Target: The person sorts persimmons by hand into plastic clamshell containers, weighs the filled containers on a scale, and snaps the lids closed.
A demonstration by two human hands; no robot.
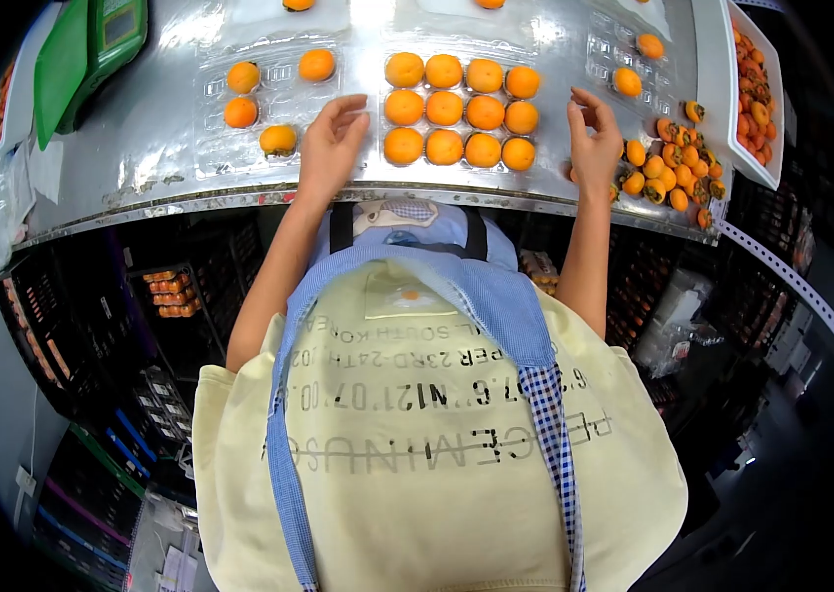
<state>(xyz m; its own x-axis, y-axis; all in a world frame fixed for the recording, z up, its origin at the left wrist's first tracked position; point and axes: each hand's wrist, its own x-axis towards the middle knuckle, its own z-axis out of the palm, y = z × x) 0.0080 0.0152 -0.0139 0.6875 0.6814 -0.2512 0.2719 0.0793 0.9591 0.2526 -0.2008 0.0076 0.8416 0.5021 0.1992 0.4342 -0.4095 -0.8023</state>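
On the bare metal surface (170,148), directly between your two hands, a block of twelve persimmons (445,109) is sitting in a clear tray (464,127), three rows of four. Your left hand (334,146) is hovering or resting just beside the tray's left side, fingers loosely curled and empty; contact with the surface, cannot tell. Your right hand (596,140) is standing a little farther off on the other side, open and empty, fingers bent and parted.

Left of your left hand, four single persimmons (240,112) are lying in clear packaging (279,99). Beyond your right hand, two more fruits (626,81) are lying spaced apart, and nearer the edge a loose pile (669,178) is spreading out. At far right, a white crate (715,99) is holding many more. Far left, a green device (67,79) is standing on the surface.
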